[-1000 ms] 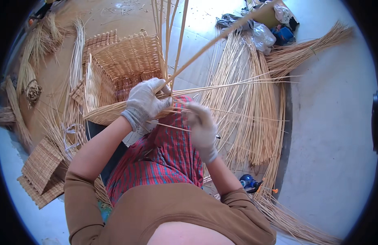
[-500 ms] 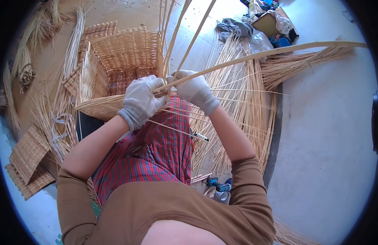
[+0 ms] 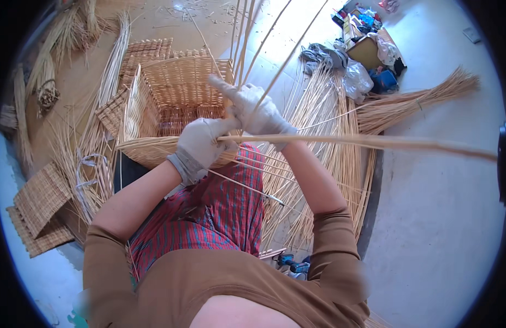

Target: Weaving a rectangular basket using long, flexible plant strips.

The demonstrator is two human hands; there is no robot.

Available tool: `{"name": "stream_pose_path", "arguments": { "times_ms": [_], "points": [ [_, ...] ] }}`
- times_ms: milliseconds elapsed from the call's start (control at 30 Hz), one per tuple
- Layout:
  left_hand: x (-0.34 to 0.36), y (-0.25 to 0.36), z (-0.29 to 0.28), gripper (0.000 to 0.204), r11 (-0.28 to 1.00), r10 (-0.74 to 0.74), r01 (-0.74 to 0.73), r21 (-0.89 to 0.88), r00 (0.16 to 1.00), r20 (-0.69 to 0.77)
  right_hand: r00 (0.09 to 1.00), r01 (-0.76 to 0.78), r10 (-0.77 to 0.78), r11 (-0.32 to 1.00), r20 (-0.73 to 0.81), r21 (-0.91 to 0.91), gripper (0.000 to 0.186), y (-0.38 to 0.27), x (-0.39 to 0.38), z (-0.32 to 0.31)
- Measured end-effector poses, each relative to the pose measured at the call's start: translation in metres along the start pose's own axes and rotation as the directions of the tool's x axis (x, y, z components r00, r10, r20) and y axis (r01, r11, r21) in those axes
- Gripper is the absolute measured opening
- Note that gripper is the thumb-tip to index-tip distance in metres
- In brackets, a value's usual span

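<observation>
An open wicker basket (image 3: 179, 74) is tilted in front of me, with tall thin stakes (image 3: 243, 38) rising from its right corner. My left hand (image 3: 201, 139), in a pale knit glove, is closed at the near right corner of the rim. It pinches a thick wicker strand (image 3: 340, 140), which runs far out to the right. My right hand (image 3: 256, 109), gloved alike, lies against the corner stakes. Its index finger stretches left to the foot of a thin, slanting stake (image 3: 201, 35), and its thumb is near the left hand. Its lower fingers are partly hidden.
Loose wicker rods (image 3: 318, 180) are spread on the floor to my right, with a tied bundle (image 3: 422, 104) beyond. Woven panels (image 3: 42, 199) and more bundles (image 3: 56, 44) lie left. Bags and a box (image 3: 365, 49) stand far right. A blue-black power tool (image 3: 294, 265) lies near my right elbow.
The thick strand's free end has swung down toward me on the right. My right hand has turned, its index finger now stretched left over the rim. My left hand stays at the corner.
</observation>
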State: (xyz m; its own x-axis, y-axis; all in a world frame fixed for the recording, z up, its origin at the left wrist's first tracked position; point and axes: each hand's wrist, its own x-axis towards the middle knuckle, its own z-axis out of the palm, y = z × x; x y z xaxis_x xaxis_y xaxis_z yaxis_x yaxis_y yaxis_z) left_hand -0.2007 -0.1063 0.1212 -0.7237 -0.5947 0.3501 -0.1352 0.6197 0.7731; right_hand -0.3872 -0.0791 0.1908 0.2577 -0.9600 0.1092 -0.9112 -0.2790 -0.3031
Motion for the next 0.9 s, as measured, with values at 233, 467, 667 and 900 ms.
{"name": "stream_pose_path", "arguments": {
  "times_ms": [233,467,667,900],
  "points": [
    [-0.002,-0.005,-0.005,0.037,0.993,0.020,-0.024,0.113,0.999,0.036,0.912,0.404,-0.052,-0.044,-0.406,0.914,0.029,0.100,0.018,-0.037],
    [-0.003,-0.008,-0.024,0.044,0.936,-0.206,0.141,0.322,0.963,0.176,0.823,-0.531,0.483,0.842,0.298,0.101,0.037,0.019,-0.053,0.006],
    [0.018,-0.004,-0.027,0.041,0.932,0.118,-0.185,0.311,0.968,0.221,0.736,-0.653,0.430,0.248,0.523,0.716,0.040,0.036,-0.104,0.050],
    [0.032,-0.012,-0.051,0.098,0.959,-0.022,-0.178,0.219,0.725,0.688,0.990,-0.035,-0.098,0.548,0.105,0.836,0.046,-0.025,-0.019,-0.072]
  ]
}}
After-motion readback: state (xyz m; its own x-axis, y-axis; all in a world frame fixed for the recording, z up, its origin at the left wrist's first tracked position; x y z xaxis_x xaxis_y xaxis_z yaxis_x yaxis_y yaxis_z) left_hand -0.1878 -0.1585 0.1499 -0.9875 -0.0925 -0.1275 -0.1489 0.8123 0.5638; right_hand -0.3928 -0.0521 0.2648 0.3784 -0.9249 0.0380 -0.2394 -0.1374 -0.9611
